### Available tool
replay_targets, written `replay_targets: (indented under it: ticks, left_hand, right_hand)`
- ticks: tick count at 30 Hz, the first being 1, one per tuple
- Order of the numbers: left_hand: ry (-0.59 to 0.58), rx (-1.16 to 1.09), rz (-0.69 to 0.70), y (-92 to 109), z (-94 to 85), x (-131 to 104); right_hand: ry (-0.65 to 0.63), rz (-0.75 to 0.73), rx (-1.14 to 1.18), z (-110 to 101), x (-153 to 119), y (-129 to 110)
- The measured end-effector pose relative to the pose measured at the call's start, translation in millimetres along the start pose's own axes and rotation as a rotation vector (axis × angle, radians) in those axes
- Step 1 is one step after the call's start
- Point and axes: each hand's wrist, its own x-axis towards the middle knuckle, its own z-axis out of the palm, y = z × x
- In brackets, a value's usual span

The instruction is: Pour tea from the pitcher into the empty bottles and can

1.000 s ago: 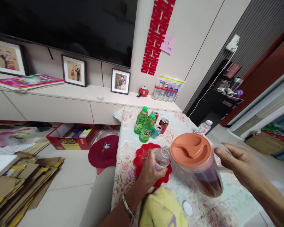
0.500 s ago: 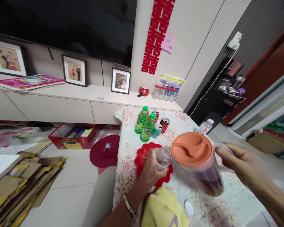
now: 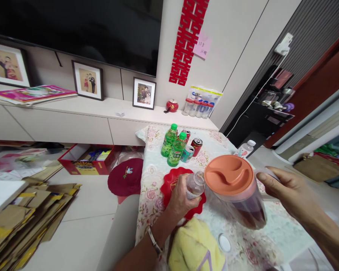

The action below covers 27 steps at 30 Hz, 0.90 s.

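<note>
My left hand (image 3: 180, 197) is wrapped round a clear plastic bottle (image 3: 196, 185) with no cap on, tilted to the right over a scalloped red tray (image 3: 169, 184). Closed on the handle of a large clear pitcher (image 3: 244, 209), my right hand (image 3: 282, 188) holds it tipped toward the bottle. The pitcher has an orange lid (image 3: 228, 175) and dark reddish-brown liquid inside. Its rim is close to the bottle's mouth; I cannot tell whether they touch or liquid flows. Below them lie a yellow cloth (image 3: 197, 246) and a white round cap (image 3: 224, 242).
Two green drink bottles (image 3: 176, 152), a teal can (image 3: 187, 153) and a dark red can (image 3: 197, 146) stand on the flowered tablecloth (image 3: 152, 188). Behind the pitcher is a white-capped bottle (image 3: 246, 148). A maroon stool (image 3: 125, 177) and flattened cardboard (image 3: 42, 214) are at left.
The whole view has shifted very slightly. Both hands keep the bottle and the pitcher in nearly the same places.
</note>
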Motion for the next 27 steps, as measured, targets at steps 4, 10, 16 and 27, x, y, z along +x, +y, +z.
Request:
replay_targets:
  ticks: [4,10,16,27]
  left_hand:
    - [0.004,0.018,-0.002,0,-0.7,0]
    - [-0.037,-0.011,0.011,5,-5.1,3]
    - [-0.027,-0.022,0.039,4,-4.5,3]
    - [-0.010,-0.002,0.058,4,-3.3,3]
  right_hand:
    - [0.007,-0.006,0.007,2,0,-5]
    - [0.037,-0.017,-0.021,4,-1,-16]
    - [0.018,0.026,0.008,2,-2,-14]
    - [0.006,0.050,-0.014,1,1,-13]
